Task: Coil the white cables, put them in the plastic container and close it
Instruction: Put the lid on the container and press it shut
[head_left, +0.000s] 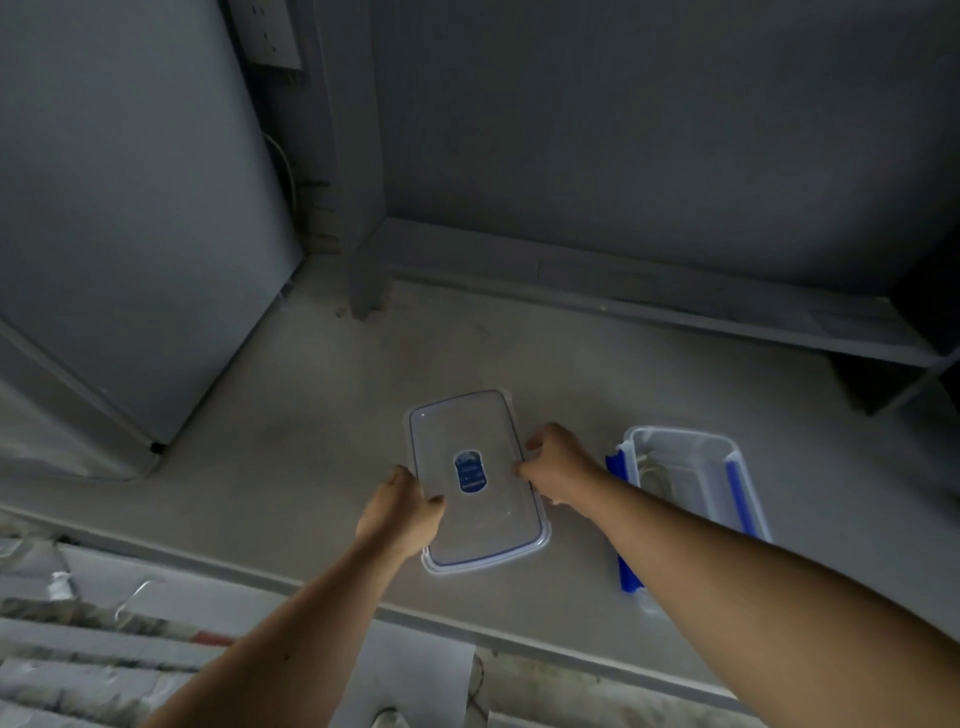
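Observation:
A clear plastic lid (475, 540) with a blue seal line and a blue oval sticker lies flat on the grey table (311, 441). My left hand (402, 512) grips the lid's left long edge. My right hand (558, 465) pinches its right long edge. To the right stands the open clear plastic container (691, 478) with blue clips on its sides; my right forearm crosses over its near end. Something pale and thin lies inside it, perhaps a white cable, but it is too dim to tell.
A grey cabinet (130, 234) rises at the left, a low grey shelf (649, 301) runs along the back wall, and a dark box (883, 384) sits at the far right. Below the table's front edge lie cluttered papers and small items (104, 623).

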